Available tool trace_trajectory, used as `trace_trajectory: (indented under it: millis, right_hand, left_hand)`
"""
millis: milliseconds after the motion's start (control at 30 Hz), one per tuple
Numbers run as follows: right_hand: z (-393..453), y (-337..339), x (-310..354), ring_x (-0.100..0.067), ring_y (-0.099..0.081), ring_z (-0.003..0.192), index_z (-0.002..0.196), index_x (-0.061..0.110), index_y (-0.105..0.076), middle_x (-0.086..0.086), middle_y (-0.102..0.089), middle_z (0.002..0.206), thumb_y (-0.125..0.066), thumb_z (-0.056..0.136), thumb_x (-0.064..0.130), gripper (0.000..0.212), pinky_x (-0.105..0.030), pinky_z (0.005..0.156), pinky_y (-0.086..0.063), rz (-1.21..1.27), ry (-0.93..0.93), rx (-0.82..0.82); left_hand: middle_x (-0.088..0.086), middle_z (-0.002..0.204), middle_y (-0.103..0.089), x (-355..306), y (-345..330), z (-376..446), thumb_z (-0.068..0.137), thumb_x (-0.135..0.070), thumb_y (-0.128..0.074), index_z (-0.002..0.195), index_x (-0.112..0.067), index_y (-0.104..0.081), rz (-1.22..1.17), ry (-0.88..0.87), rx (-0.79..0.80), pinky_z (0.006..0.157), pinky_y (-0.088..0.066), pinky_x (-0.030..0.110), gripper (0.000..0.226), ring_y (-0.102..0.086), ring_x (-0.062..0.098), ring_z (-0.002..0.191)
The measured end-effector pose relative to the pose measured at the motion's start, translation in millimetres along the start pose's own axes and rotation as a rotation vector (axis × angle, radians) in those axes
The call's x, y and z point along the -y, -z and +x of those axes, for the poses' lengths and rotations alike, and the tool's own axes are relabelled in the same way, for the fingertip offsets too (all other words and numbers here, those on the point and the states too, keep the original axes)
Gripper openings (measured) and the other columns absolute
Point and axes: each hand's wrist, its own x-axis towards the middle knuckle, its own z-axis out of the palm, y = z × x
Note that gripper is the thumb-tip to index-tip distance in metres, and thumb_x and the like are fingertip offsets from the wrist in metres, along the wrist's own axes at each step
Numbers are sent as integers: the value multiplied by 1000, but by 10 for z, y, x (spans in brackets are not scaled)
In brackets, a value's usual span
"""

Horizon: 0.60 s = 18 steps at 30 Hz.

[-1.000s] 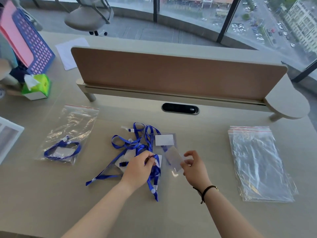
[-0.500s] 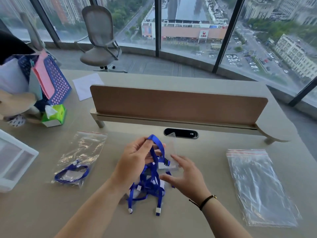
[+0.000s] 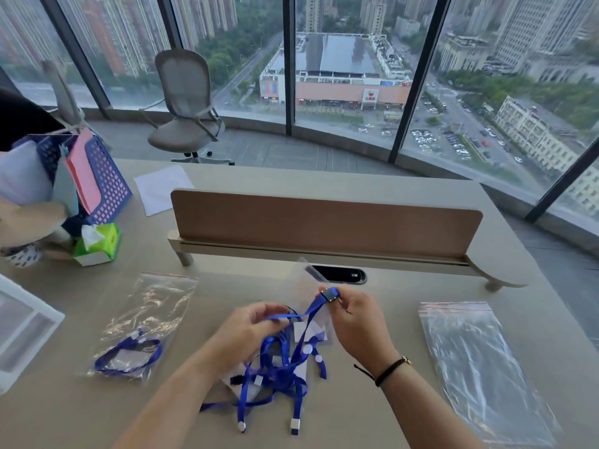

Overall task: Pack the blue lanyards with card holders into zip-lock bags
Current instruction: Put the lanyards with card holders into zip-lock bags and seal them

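A tangle of blue lanyards [image 3: 275, 374] hangs and lies on the desk in front of me, with clear card holders [image 3: 309, 280] among the straps. My right hand [image 3: 356, 322] pinches one strap at its black clip, raised above the desk. My left hand [image 3: 249, 332] grips the same strap a little lower and to the left. A zip-lock bag [image 3: 142, 328] at the left holds one packed lanyard. A stack of empty zip-lock bags [image 3: 476, 367] lies at the right.
A brown divider panel [image 3: 324, 222] crosses the desk behind the work spot, with a black cable port [image 3: 340, 273] below it. At the left stand a white tray [image 3: 22, 328], a green tissue box [image 3: 100, 243] and a blue file basket [image 3: 103, 186].
The view tilted up. My hands lifted the lanyard bundle off the desk, then spread apart; my right hand now holds the clip end of a strap up high.
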Motion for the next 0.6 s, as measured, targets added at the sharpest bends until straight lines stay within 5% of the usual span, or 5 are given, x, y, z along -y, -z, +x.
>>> trace_trajectory:
  millis: [167, 267, 433, 500, 600]
  right_hand:
    - [83, 40, 240, -12, -32, 47, 63, 9, -55, 7, -39, 49, -53, 99, 34, 43, -26, 48, -29, -14, 71, -21]
    - [124, 57, 312, -10, -29, 46, 62, 8, -55, 7, -38, 47, -53, 100, 32, 45, -29, 48, -28, 33, 52, -40]
    - [237, 294, 293, -5, -35, 39, 75, -11, -61, -11, -50, 55, -51, 102, 25, 46, -18, 41, -31, 315, -172, -154]
    - [256, 359, 210, -5, -41, 37, 75, -4, -67, -12, -55, 54, -51, 102, 24, 42, -18, 40, -36, 309, -234, -158]
    - [270, 345, 112, -17, -57, 45, 76, 6, -72, -10, -62, 54, -50, 103, 22, 38, -29, 50, -53, 418, -351, -129]
  left_hand:
    - [-14, 117, -71, 98, -233, 29, 85, -37, -77, 120, -30, -66, 116, -54, 250, 83, -55, 21, 37, -70, -1, 90]
    - [-8, 85, -72, 124, -292, 70, 84, -40, -76, 93, -18, -75, 138, -154, 227, 82, -53, 24, 24, -66, 6, 80]
    - [9, 54, -51, 355, -71, 114, 88, -49, -65, 59, -13, -60, -179, -178, 218, 95, -53, 41, 47, -64, 24, 66]
    - [6, 49, -35, 432, 19, 101, 92, -52, -61, 55, -15, -44, -349, -115, 199, 78, -58, 39, 55, -46, 22, 48]
    - [3, 54, -23, 533, 112, 105, 91, -50, -56, 61, -16, -37, -556, 26, 133, 46, -32, 29, 50, -20, 17, 47]
